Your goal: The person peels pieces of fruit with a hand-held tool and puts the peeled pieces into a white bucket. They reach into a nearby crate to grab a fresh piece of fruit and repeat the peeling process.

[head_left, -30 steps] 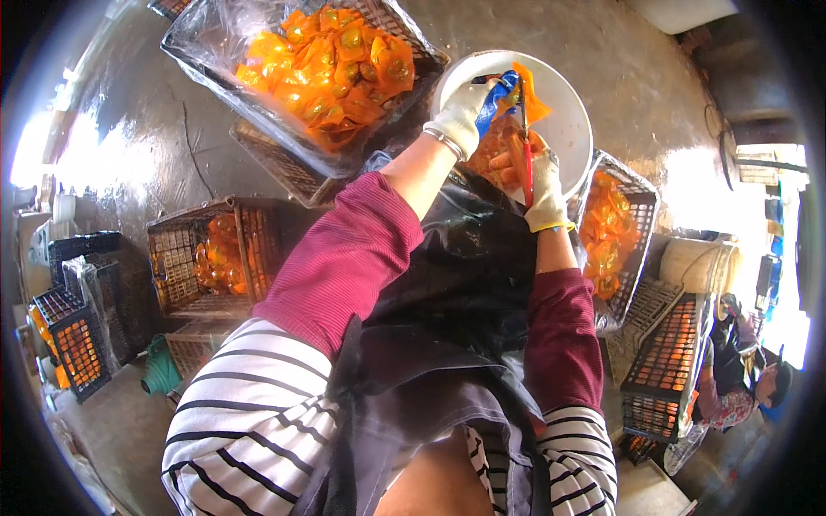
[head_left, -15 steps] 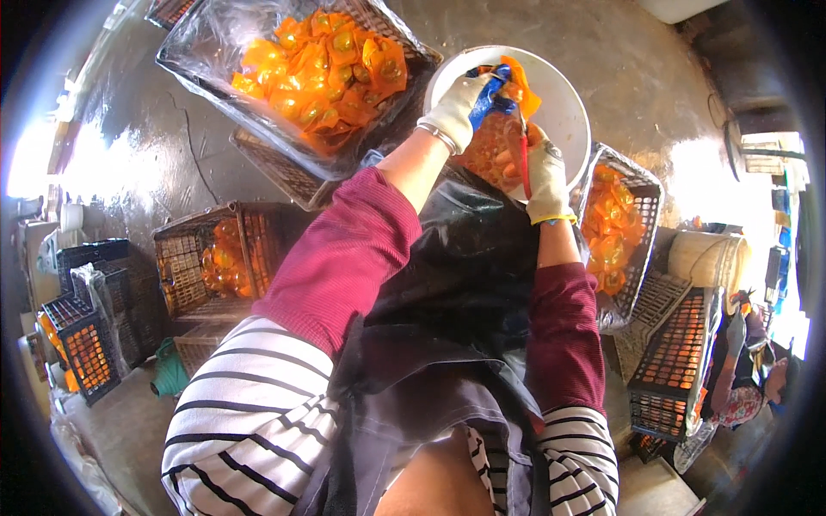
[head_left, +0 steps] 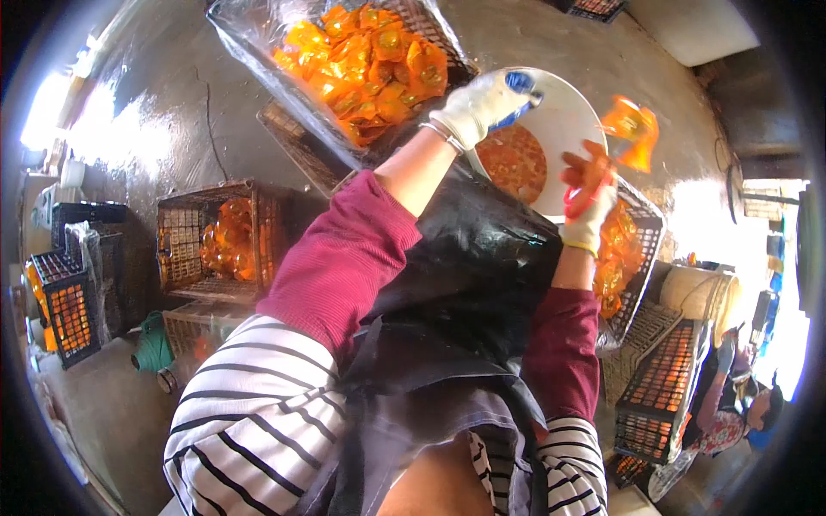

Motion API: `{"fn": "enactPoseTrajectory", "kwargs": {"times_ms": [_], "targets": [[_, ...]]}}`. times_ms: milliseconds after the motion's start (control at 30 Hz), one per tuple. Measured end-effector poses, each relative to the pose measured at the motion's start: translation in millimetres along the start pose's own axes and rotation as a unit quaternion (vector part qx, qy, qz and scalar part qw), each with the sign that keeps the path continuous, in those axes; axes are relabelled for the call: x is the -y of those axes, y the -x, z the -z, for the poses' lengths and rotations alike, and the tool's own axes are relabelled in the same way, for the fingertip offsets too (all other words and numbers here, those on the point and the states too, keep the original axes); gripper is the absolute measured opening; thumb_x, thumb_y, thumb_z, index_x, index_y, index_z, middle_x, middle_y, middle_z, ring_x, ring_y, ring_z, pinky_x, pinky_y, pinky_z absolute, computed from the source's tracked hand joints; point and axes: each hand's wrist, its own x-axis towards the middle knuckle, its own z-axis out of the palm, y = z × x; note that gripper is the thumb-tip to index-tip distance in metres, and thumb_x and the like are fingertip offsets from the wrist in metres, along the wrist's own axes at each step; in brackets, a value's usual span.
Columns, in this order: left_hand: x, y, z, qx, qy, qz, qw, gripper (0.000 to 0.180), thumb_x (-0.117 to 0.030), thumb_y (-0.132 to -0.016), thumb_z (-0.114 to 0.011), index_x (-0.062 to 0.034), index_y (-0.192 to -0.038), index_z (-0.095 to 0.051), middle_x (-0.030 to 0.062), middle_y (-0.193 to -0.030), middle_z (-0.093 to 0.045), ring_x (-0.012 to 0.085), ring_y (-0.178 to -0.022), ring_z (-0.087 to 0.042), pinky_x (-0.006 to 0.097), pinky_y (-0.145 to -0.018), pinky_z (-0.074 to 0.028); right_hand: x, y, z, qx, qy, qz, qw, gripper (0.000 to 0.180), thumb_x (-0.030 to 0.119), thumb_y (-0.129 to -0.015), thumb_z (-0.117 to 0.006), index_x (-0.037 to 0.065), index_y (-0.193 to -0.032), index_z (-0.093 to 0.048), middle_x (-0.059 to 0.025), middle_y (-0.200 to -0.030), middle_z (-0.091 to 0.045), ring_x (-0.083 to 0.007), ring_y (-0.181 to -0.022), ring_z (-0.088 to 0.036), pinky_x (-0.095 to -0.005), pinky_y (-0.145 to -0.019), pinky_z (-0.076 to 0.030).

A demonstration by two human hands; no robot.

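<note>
My left hand (head_left: 495, 105), in a white glove with blue-coated fingertips, is over the left rim of a white bucket (head_left: 578, 95). Its fingers curl together; whatever they hold, if anything, is hidden. Orange-red bits in liquid (head_left: 514, 163) lie in the bucket. At the bucket's right side is my gloved right hand (head_left: 589, 193), smeared by motion, with a red-handled tool (head_left: 587, 202) across the palm; the tool's kind is not clear. Just beyond those fingertips an orange plastic packet (head_left: 632, 131) hangs in mid-air, apart from the hand.
A plastic-lined crate of orange packets (head_left: 379, 64) stands beyond my left hand. Another lined crate (head_left: 641, 258) is under and right of my right forearm. More crates (head_left: 176, 249) stand at left, and stacked ones (head_left: 658, 391) at lower right near a seated person (head_left: 731, 421).
The orange packet has left my hands and moved right, past the bucket rim. My hands have drawn apart, the right one going right and down. The view has shifted slightly.
</note>
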Motion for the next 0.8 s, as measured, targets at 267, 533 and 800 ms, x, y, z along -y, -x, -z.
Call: {"fn": "enactPoseTrajectory", "kwargs": {"times_ms": [267,533,800], "targets": [[91.1,-35.3,49.8,-0.124,-0.2,0.134,0.963,0.077,-0.053,-0.079,-0.064,-0.0022,-0.133,-0.045,0.0235,-0.123,-0.056,0.0351,-0.115,-0.054,0.04,-0.097,-0.043,10.4,-11.6,62.9,0.059,-0.346,-0.026,0.936,0.064,0.046,-0.09,-0.051,-0.003,-0.13,-0.042,-0.0146,-0.126,-0.053,-0.0283,-0.112,-0.052,-0.0399,-0.097,-0.041],[167.7,-80.0,28.0,-0.001,-0.367,0.225,0.903,0.039,-0.036,-0.083,-0.063,-0.0052,-0.107,-0.065,0.0176,-0.108,-0.065,0.0339,-0.101,-0.062,0.042,-0.085,-0.05,13.6,-20.0,32.5,0.068,-0.284,-0.041,0.956,0.053,0.036,-0.094,-0.049,-0.004,-0.129,-0.048,-0.0142,-0.125,-0.058,-0.0295,-0.118,-0.052,-0.0411,-0.106,-0.036],[176.7,-38.4,70.5,-0.115,-0.038,0.245,0.962,0.049,-0.049,-0.089,-0.052,-0.0031,-0.101,-0.065,0.0162,-0.092,-0.067,0.0278,-0.084,-0.061,0.039,-0.076,-0.045,20.1,-2.4,-15.2,0.034,-0.141,-0.093,0.985,0.058,0.038,-0.093,-0.053,-0.004,-0.13,-0.041,-0.0233,-0.131,-0.046,-0.0329,-0.118,-0.05,-0.0417,-0.101,-0.041]]}}
